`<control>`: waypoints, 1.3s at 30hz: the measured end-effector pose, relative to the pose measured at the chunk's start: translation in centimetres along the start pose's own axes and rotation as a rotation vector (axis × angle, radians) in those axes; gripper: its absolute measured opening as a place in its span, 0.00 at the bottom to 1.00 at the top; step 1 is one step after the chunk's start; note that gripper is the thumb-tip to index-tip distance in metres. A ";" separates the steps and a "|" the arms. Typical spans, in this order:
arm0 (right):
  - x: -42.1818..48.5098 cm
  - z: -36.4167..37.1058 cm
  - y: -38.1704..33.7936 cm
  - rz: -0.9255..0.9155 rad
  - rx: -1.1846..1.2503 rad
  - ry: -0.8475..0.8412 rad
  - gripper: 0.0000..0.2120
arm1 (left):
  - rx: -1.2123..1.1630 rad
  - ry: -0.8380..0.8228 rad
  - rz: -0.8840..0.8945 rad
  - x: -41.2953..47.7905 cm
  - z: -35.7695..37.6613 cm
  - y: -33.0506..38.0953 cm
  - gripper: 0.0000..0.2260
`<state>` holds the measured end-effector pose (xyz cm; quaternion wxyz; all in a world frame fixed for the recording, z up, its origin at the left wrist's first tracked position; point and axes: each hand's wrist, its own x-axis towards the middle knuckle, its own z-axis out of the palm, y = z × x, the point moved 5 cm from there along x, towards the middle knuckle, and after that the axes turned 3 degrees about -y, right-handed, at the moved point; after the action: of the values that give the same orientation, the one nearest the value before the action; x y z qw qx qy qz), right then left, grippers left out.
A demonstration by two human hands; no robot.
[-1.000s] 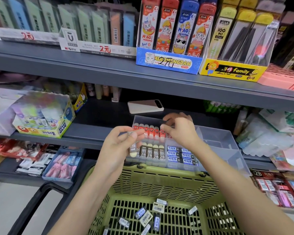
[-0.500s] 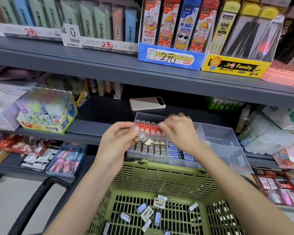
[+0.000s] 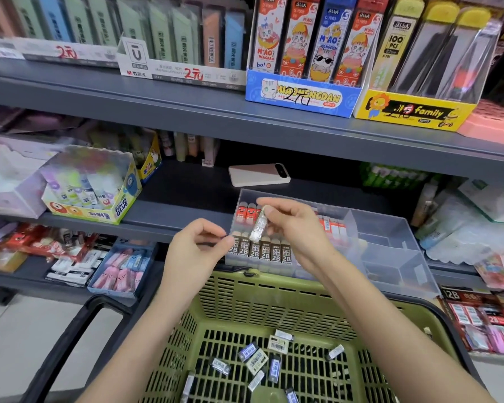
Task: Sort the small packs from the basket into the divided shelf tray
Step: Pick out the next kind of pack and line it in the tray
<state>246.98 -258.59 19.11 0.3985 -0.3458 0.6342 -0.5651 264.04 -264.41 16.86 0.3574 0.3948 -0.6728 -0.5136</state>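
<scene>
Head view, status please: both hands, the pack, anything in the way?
Right hand pinches one 2B pack over the divided tray. Left hand curled beside it, hold unclear. More packs lie in the basket. Nothing blocks the tray.

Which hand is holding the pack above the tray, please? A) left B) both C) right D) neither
C: the right hand pinches the pack over the tray, while the left hand sits apart from it.
</scene>
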 end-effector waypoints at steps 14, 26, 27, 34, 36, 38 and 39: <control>0.0 3.9 1.4 -0.094 -0.694 0.078 0.07 | 0.459 -0.099 0.219 -1.4 0.2 -0.7 0.14; -11.9 1.4 7.2 -0.389 -0.713 -0.040 0.03 | 0.595 -0.125 0.255 -6.6 -3.2 -2.2 0.08; -12.7 1.8 9.5 -0.284 -0.762 -0.148 0.04 | 0.608 -0.135 0.264 -7.2 -3.4 -2.4 0.07; -17.1 7.8 23.0 0.146 -1.056 -0.651 0.21 | 0.562 -0.103 0.245 -10.5 -4.4 -2.7 0.10; -16.5 9.5 24.3 0.135 -1.153 -0.623 0.24 | 0.557 -0.100 0.234 -10.7 -4.2 -2.7 0.11; -15.6 10.9 24.8 0.129 -1.257 -0.551 0.27 | 0.581 -0.100 0.241 -10.7 -4.0 -2.7 0.12; -15.2 11.6 25.0 0.126 -1.320 -0.531 0.28 | 0.588 -0.104 0.243 -10.7 -3.9 -2.7 0.12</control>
<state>264.39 -247.08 -4.44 0.2790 -0.6034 0.7443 0.0642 272.54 -256.79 14.28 0.2519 0.3713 -0.8519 -0.2703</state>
